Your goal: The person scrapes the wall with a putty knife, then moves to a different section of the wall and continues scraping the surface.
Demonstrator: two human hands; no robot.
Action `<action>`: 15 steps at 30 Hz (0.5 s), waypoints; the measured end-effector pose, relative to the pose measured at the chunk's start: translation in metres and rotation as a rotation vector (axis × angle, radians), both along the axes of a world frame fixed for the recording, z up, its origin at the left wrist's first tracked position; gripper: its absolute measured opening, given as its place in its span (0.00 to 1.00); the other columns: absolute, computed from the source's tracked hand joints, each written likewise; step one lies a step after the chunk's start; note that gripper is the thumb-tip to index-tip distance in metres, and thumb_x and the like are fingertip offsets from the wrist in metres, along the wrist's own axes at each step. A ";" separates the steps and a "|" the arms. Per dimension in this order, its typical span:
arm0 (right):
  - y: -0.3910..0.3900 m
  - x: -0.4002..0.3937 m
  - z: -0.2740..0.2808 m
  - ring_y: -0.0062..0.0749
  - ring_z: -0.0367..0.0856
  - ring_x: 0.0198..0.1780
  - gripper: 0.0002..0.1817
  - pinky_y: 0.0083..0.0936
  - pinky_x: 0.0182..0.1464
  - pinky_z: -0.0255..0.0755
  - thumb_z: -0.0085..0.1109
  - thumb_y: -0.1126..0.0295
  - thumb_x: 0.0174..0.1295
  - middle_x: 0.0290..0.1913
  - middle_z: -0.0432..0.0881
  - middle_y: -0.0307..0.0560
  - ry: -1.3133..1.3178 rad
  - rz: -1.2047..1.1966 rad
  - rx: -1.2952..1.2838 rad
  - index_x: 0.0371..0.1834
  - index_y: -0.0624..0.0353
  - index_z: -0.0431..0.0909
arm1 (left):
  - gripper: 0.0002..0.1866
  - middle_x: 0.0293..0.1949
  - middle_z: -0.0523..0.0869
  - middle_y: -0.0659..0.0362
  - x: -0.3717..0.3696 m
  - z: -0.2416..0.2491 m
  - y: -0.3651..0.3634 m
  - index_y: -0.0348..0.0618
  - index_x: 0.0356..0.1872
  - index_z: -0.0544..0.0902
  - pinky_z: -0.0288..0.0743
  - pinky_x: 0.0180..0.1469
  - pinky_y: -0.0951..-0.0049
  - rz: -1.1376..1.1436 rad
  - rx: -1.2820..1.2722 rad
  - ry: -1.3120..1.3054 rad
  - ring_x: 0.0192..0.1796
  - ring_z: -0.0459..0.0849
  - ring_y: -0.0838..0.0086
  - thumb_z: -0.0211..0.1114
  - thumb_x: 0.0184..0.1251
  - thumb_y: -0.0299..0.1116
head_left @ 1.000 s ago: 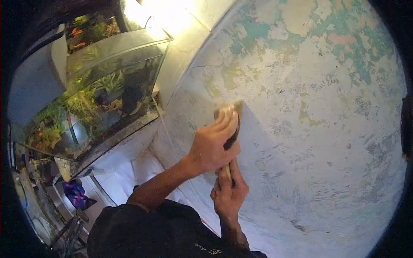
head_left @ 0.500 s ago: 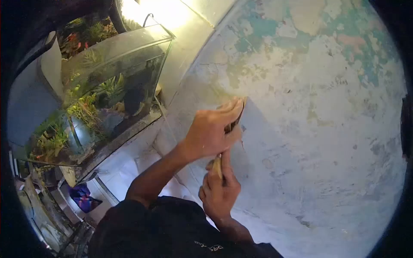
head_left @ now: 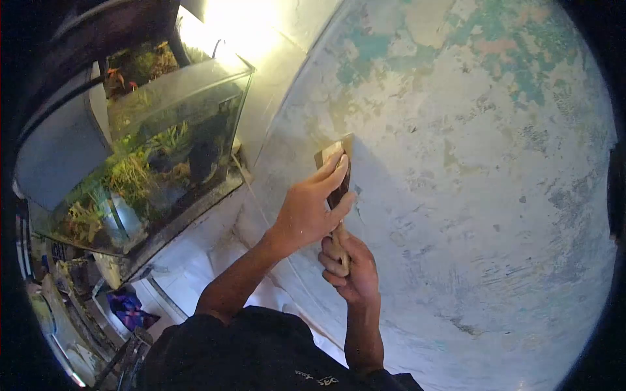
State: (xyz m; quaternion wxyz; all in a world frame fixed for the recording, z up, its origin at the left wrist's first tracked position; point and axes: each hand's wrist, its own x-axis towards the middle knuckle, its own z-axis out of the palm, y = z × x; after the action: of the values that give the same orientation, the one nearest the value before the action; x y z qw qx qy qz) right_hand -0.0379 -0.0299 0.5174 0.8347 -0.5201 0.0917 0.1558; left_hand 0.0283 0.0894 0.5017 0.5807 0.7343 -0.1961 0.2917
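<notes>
My right hand [head_left: 355,267] is closed around the wooden handle [head_left: 340,251] of a putty knife, low in front of the wall. Above it my left hand [head_left: 306,212] lies along the tool, with the fingers stretched over the blade [head_left: 332,151] and the thumb on its lower part. The blade's wide end is up and meets or nearly meets the patchy wall [head_left: 456,215]; exact contact cannot be made out. Pale material shows on the blade near the fingertips. The hands hide part of the blade and handle.
At the left stands a glass aquarium [head_left: 176,150] with plants and a lit inside, on a ledge [head_left: 189,225]. A bright lamp glows [head_left: 241,26] above it. Below lie a purple cloth [head_left: 130,309] and some clutter. Turquoise paint patches [head_left: 372,49] mark the upper wall.
The putty knife and both hands have shifted slightly in view, and the blade has turned so that more of its face shows. My right hand is wrapped higher on the handle. The camera view has tilted a little.
</notes>
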 end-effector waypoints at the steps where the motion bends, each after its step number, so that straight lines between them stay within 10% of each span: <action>1: -0.007 0.005 -0.003 0.12 0.54 0.11 0.12 0.09 0.09 0.52 0.38 0.61 0.65 0.19 0.63 0.33 0.067 0.087 0.102 0.40 0.59 0.67 | 0.28 0.56 0.68 0.41 -0.004 0.003 0.000 0.34 0.55 0.67 0.67 0.55 0.67 -0.012 0.029 0.025 0.57 0.69 0.53 0.62 0.50 0.31; 15: -0.004 0.007 -0.019 0.17 0.56 0.07 0.20 0.13 0.07 0.51 0.32 0.53 0.66 0.12 0.61 0.34 0.273 0.059 0.343 0.32 0.56 0.69 | 0.30 0.56 0.65 0.38 0.003 -0.005 -0.008 0.30 0.55 0.64 0.69 0.54 0.65 -0.005 0.080 -0.016 0.58 0.68 0.50 0.59 0.47 0.27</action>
State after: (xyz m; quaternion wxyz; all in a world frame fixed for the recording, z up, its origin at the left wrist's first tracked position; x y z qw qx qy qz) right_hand -0.0304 -0.0343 0.4986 0.8860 -0.3469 0.1608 0.2624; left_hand 0.0316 0.0811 0.4966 0.5502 0.7541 -0.2141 0.2878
